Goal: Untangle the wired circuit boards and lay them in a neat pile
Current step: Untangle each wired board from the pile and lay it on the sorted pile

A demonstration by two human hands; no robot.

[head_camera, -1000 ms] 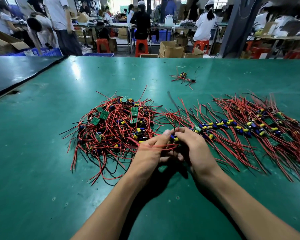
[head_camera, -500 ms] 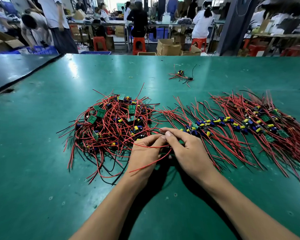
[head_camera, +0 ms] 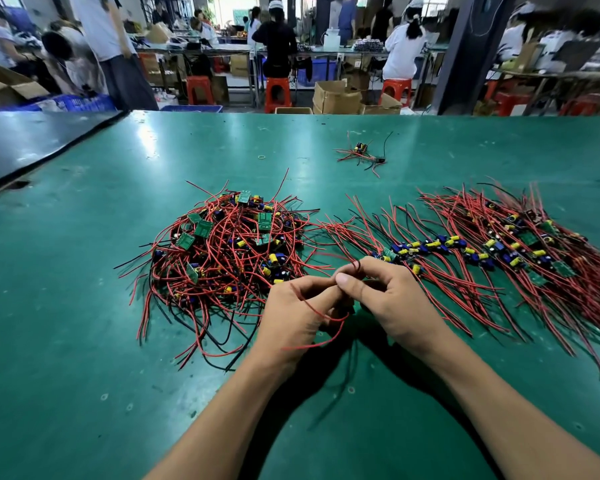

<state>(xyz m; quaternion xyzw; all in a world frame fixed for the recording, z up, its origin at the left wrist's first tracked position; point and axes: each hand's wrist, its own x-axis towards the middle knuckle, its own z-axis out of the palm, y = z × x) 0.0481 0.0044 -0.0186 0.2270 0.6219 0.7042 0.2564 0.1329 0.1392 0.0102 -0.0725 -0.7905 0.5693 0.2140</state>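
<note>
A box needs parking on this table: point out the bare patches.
Bare table lies left of the tangled heap, and along the far edge either side of the stray bundle. The near corners are bare too. Crowded: the middle, from heap through laid-out row.

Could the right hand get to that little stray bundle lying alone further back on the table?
Probably yes, with a forward stretch: only low, flat wires lie between the right hand and the stray bundle. But its fingers are pinching a red wire now.
</note>
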